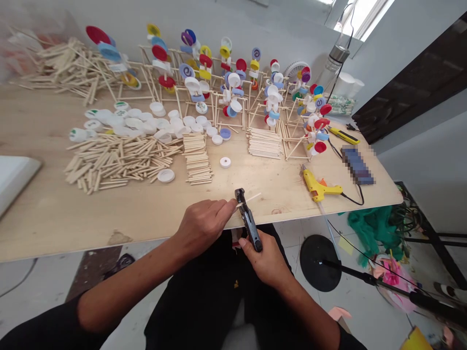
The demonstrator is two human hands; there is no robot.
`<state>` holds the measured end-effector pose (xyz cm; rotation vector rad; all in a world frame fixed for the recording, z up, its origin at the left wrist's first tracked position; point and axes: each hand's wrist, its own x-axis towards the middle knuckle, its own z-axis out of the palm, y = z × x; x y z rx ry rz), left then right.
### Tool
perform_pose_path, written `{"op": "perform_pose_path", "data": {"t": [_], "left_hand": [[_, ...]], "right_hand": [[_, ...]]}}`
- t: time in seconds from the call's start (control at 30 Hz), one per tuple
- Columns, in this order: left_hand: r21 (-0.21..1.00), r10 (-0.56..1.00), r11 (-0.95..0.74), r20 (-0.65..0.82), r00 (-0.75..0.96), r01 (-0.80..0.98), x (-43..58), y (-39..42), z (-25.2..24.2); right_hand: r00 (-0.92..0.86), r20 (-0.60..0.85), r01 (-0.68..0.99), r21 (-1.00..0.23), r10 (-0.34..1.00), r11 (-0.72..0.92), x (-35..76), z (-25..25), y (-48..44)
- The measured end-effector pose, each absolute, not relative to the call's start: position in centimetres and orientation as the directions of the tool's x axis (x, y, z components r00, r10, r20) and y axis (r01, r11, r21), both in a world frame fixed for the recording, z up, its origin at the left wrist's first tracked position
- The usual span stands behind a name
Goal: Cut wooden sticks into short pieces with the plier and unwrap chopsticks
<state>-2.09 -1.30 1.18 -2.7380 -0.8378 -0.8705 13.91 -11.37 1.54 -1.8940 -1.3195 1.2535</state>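
Note:
My left hand (206, 224) pinches a thin wooden stick (254, 197) near the table's front edge. The stick lies across the head of a dark pliers-like hand tool (248, 221), and its far end sticks out to the right. Wrapped around the tool's lower end is my right hand (268, 260), held just off the table edge above my lap. Whether the jaws touch the stick is too small to tell. Beyond my hands lie a white bottle cap (225, 162) and a neat stack of short sticks (197, 159).
Stick frames with colourful bottle caps (233, 92) stand along the back. Loose sticks (120, 163) and white caps (134, 124) fill the left middle. A yellow glue gun (321, 187), a yellow cutter knife (344, 135) and a phone (357, 165) lie at right.

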Motion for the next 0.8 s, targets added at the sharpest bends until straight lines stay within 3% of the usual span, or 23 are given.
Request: {"op": "perform_pose_path", "data": {"t": [0.27,0.53,0.8], "left_hand": [[0.2,0.586,-0.792,0.513,0.627,0.576,-2.1,-1.5,1.1],[0.182,0.583,-0.793,0.504,0.637,0.582,-2.3,-1.3,0.8],[0.479,0.719,-0.695,0.454,0.527,0.536,-2.6,-1.4,0.7]], "right_hand": [[0.142,-0.382,0.531,-0.749,0.913,-0.396,13.9,1.5,-11.1],[0.141,-0.358,0.567,-0.735,0.923,-0.371,14.1,1.2,-10.7],[0.137,-0.401,0.435,-0.797,0.906,-0.419,15.7,2.1,-11.6]]}}
